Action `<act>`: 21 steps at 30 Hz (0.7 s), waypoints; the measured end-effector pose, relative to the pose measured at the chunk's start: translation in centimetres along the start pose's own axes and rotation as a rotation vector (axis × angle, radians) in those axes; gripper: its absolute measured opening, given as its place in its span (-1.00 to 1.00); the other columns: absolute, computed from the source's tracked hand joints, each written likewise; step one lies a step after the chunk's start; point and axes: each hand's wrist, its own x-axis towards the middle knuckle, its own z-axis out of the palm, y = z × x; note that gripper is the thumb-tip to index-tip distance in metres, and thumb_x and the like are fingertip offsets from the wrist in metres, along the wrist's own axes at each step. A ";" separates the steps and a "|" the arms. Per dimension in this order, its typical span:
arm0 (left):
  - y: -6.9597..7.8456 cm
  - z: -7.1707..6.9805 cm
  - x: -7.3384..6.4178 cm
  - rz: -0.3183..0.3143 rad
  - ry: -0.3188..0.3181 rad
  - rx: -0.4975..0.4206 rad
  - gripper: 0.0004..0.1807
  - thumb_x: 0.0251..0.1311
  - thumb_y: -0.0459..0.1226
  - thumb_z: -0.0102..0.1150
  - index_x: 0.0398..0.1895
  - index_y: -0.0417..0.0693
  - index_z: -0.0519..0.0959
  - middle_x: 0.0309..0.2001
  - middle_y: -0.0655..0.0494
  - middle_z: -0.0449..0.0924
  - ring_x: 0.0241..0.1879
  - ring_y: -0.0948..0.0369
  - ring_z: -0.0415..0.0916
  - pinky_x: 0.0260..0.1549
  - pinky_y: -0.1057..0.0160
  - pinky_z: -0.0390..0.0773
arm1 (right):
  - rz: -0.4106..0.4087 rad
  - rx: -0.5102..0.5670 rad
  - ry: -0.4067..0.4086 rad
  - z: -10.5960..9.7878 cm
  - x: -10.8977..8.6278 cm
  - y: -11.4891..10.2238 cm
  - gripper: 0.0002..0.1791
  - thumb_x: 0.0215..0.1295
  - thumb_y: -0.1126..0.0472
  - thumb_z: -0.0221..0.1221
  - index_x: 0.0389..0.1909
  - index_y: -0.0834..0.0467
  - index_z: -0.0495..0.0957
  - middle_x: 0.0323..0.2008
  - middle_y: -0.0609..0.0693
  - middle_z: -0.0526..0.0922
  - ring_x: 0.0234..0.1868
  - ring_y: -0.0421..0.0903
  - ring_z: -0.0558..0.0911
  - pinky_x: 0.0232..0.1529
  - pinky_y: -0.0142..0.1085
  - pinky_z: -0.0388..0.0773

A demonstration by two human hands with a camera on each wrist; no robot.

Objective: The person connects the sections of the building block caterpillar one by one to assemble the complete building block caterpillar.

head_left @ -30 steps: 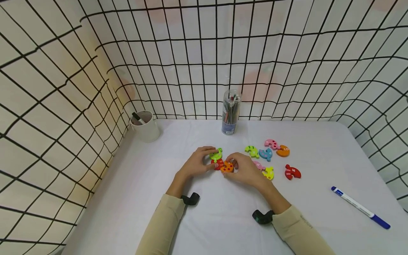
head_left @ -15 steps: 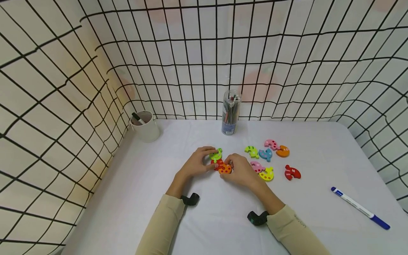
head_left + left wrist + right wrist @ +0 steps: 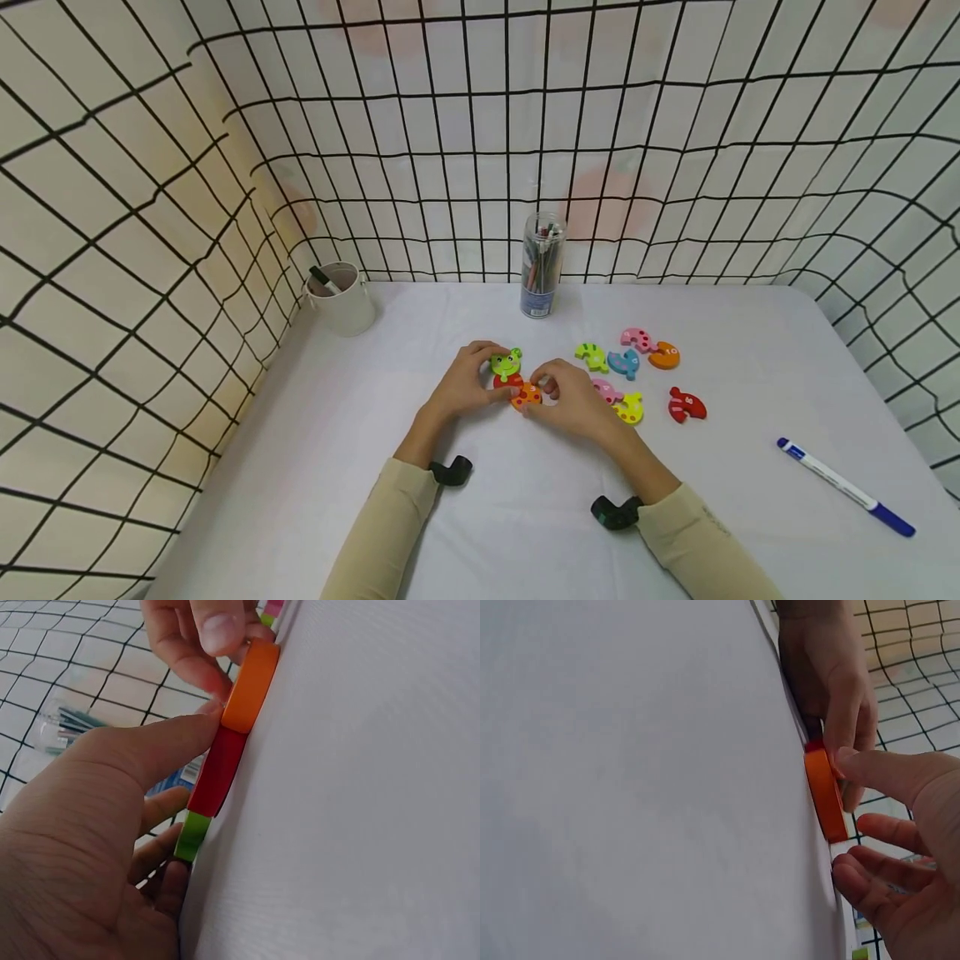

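A green puzzle piece with a smiling animal face (image 3: 506,362), a red piece (image 3: 217,772) and an orange spotted piece (image 3: 529,398) lie linked in a curved row on the white cloth. My left hand (image 3: 465,387) holds the green and red ones, fingers behind the green and thumb across the row near the red-orange joint. On the orange piece's other side, my right hand (image 3: 576,404) pinches it between thumb and index finger. In the right wrist view the other fingers curl loosely, apart from the orange piece (image 3: 825,795).
Right of my hands lie several loose puzzle pieces, among them a blue one (image 3: 624,364), a yellow one (image 3: 632,408) and a red one (image 3: 686,405). A blue-capped marker (image 3: 847,486) lies farther right. A pen jar (image 3: 542,267) and a white bucket (image 3: 345,304) stand before the black grid.
The orange piece first shifted left and down against the red one, and the row has turned slightly, showing the green face more. My right hand moved in, then back out a little.
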 end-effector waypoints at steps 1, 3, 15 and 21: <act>0.0 0.0 0.0 -0.003 -0.003 0.000 -0.30 0.09 0.06 0.50 0.32 0.12 0.55 0.40 0.03 0.40 0.43 -0.01 0.30 0.44 -0.12 0.36 | -0.005 0.007 0.000 -0.2 -0.1 0.2 -0.54 0.16 -0.04 0.50 0.01 0.05 0.64 -0.07 -0.04 0.63 -0.14 -0.08 0.54 -0.11 -0.26 0.61; 0.1 -0.1 0.0 -0.010 -0.011 0.004 -0.30 0.11 0.04 0.48 0.34 0.11 0.54 0.42 0.04 0.39 0.45 0.00 0.29 0.45 -0.12 0.34 | -0.018 0.004 0.002 -0.7 -0.3 0.6 -0.56 0.20 -0.03 0.47 0.03 0.05 0.63 -0.04 -0.03 0.64 -0.10 -0.06 0.56 -0.04 -0.21 0.63; 0.4 -0.3 -0.1 -0.025 -0.045 0.014 -0.06 0.10 0.10 0.43 0.55 0.08 0.31 0.55 0.02 0.25 0.54 -0.01 0.20 0.49 -0.15 0.27 | 0.064 -0.049 0.097 -4.0 -1.8 3.3 -0.48 0.27 -0.10 0.40 0.14 0.09 0.61 0.12 0.08 0.63 0.10 0.07 0.58 0.16 0.03 0.64; 0.3 -0.1 -0.1 -0.035 -0.045 0.015 0.01 0.01 0.12 0.52 0.54 0.10 0.32 0.54 0.03 0.23 0.53 0.01 0.20 0.47 -0.14 0.31 | 0.121 -0.121 0.074 -5.4 -2.9 4.6 -0.38 0.17 -0.12 0.45 0.18 0.10 0.59 0.20 0.15 0.58 0.22 0.15 0.52 0.23 0.17 0.57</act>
